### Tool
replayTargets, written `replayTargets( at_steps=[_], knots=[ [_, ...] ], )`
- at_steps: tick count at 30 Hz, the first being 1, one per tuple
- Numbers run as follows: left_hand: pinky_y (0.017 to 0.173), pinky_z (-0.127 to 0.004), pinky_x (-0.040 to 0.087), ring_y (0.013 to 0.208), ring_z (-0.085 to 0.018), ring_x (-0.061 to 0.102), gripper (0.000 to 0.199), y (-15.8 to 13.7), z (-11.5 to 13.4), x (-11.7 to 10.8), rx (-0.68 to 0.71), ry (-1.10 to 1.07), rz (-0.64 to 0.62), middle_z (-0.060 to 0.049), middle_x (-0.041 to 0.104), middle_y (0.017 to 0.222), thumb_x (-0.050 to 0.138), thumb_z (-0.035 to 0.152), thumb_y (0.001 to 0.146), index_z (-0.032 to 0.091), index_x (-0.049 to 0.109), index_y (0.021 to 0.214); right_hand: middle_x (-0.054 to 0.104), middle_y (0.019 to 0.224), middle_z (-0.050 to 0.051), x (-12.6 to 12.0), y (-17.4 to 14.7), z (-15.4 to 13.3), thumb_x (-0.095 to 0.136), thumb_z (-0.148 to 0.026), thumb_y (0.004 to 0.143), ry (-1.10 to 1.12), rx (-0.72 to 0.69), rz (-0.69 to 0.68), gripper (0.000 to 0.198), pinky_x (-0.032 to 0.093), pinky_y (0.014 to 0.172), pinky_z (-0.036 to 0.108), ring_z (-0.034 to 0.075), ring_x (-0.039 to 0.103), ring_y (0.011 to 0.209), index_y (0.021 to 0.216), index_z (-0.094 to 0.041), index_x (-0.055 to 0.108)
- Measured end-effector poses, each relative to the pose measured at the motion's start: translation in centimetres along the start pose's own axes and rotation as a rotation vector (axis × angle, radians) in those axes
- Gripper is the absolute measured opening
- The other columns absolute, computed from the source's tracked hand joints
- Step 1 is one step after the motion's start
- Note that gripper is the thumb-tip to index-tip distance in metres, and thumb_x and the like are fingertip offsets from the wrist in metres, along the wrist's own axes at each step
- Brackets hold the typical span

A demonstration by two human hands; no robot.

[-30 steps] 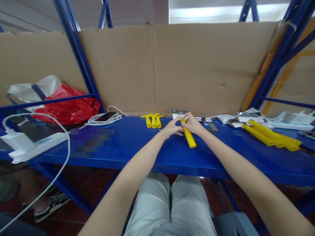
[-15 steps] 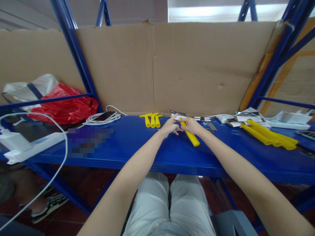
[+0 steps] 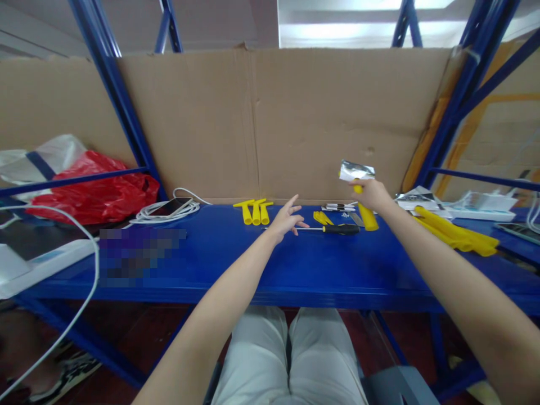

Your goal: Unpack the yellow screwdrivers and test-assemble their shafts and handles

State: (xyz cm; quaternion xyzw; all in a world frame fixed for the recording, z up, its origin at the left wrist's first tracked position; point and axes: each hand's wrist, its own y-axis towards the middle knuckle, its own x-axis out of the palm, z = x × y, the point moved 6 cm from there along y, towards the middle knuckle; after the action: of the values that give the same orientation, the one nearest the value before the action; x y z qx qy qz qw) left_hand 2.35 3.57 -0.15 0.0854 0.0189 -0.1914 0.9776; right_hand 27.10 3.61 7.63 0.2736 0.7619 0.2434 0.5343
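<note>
My right hand [image 3: 373, 194] is closed round the yellow handle of a scraper [image 3: 367, 216] with a wide, shiny silver head, raised above the table's back right part. My left hand [image 3: 287, 221] is open over the middle of the table, fingers apart and nothing in them. Just below its fingers runs the shaft of a screwdriver [image 3: 342, 229] with a black handle. Small flat yellow pieces [image 3: 323, 217] lie behind the screwdriver. Three yellow T-shaped handles [image 3: 256, 212] stand side by side left of my left hand. More yellow-handled scrapers [image 3: 458, 230] are piled at the right.
A cardboard panel [image 3: 312, 118] closes off the back of the blue table [image 3: 228, 264]. At the left are a coiled white cable [image 3: 141, 218] with a phone, a red plastic bag [image 3: 101, 185] and a power strip [image 3: 54, 264]. Another power strip [image 3: 481, 211] lies at the right.
My right hand has lifted the scraper and carried it to the right, away from my left hand. The screwdriver and small yellow pieces now show. My left hand's fingers have spread.
</note>
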Motion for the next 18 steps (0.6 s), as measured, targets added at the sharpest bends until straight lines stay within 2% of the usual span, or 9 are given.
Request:
replayTargets(
  at_steps=[5, 9, 14, 18],
  knots=[
    [0.034, -0.012, 0.035, 0.059, -0.009, 0.067, 0.088, -0.1, -0.1, 0.2, 0.003, 0.026, -0.007, -0.016, 0.034, 0.147, 0.053, 0.001, 0.073, 0.037, 0.019, 0.147, 0.068, 0.098, 0.017, -3.9, -0.1, 6.9, 0.069, -0.015, 0.066, -0.248, 0.172, -0.107, 0.040, 0.043, 0.070, 0.032, 0.024, 0.061, 0.079, 0.106, -0.013, 0.071],
    [0.034, -0.013, 0.034, 0.058, -0.010, 0.067, 0.088, 0.0, -0.4, 0.2, -0.004, 0.050, -0.021, -0.017, 0.033, 0.147, 0.055, 0.003, 0.074, 0.037, 0.018, 0.147, 0.069, 0.091, 0.017, -4.9, -1.5, 11.2, 0.069, -0.015, 0.067, -0.388, 0.250, -0.172, 0.036, 0.040, 0.064, 0.032, 0.023, 0.060, 0.072, 0.103, -0.014, 0.072],
    [0.036, -0.013, 0.035, 0.060, -0.011, 0.068, 0.088, 0.1, -0.7, 0.3, -0.014, 0.078, -0.045, -0.018, 0.034, 0.147, 0.056, 0.006, 0.075, 0.035, 0.016, 0.148, 0.069, 0.079, 0.015, -3.3, -3.1, 12.8, 0.071, -0.013, 0.065, -0.370, 0.217, -0.297, 0.031, 0.041, 0.061, 0.031, 0.020, 0.058, 0.060, 0.096, -0.014, 0.074],
    [0.035, -0.014, 0.035, 0.060, -0.010, 0.068, 0.087, 0.0, -0.7, 0.4, -0.035, 0.106, -0.063, -0.019, 0.034, 0.147, 0.054, 0.006, 0.077, 0.033, 0.013, 0.149, 0.070, 0.086, 0.014, -1.7, -3.7, 12.0, 0.067, -0.009, 0.068, -0.407, 0.144, -0.429, 0.033, 0.044, 0.068, 0.030, 0.022, 0.063, 0.072, 0.099, -0.017, 0.074]
  ],
)
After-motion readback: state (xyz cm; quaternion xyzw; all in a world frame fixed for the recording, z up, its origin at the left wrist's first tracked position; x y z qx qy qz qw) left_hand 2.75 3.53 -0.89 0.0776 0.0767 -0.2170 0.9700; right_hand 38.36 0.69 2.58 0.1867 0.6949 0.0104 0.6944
